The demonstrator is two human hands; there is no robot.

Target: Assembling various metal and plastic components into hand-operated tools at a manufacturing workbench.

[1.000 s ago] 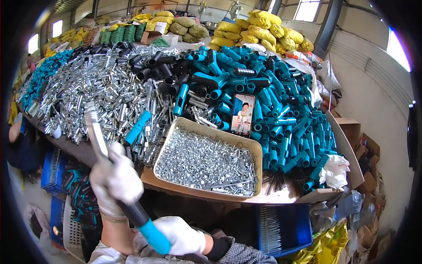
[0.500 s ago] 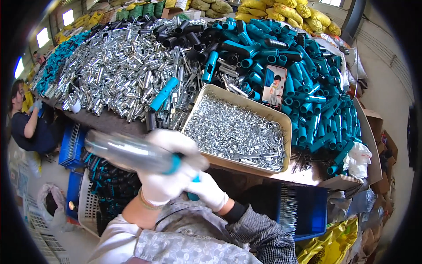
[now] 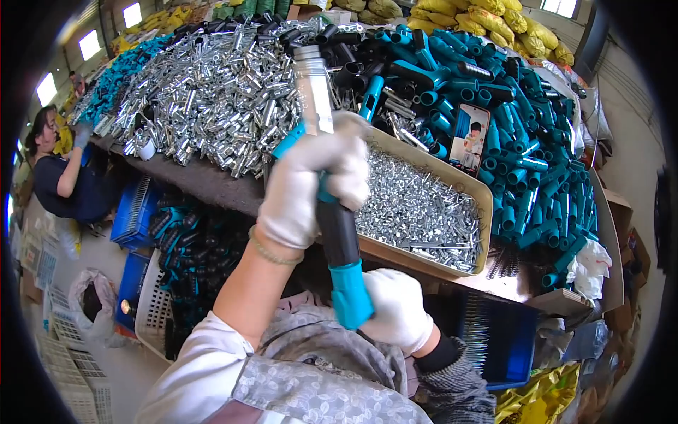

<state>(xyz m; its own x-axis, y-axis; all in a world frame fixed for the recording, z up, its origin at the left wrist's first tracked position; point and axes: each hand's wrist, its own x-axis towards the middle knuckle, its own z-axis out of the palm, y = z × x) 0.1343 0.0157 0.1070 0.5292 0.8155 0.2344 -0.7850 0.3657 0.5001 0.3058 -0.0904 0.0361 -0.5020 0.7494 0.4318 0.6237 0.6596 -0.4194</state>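
In front of my chest I hold a long teal-and-black tube-shaped tool (image 3: pixel 340 237), tilted, with its wide teal end low. My left hand (image 3: pixel 314 173), in a white glove, is closed around its upper part and slightly blurred. A shiny metal cylinder (image 3: pixel 316 95) with a ringed top sticks up out of that fist; the glove hides how it meets the tool. Lower down, my right hand (image 3: pixel 399 311), also gloved, is closed on the teal end, its fingertips mostly hidden. Just beyond my hands is a tan tray (image 3: pixel 484 244) full of small metal parts.
Metal tubes (image 3: pixel 205 99) are heaped at back left, teal housings (image 3: pixel 522 148) at right. A phone (image 3: pixel 469 138) leans on the housings. Blue bins (image 3: pixel 512 346) and a white crate (image 3: pixel 152 311) sit below the table edge. A co-worker (image 3: pixel 60 169) is at far left.
The metal cylinder has swung from pointing left to upright. My left hand has risen; my right hand has moved right and down, and the view has shifted left.
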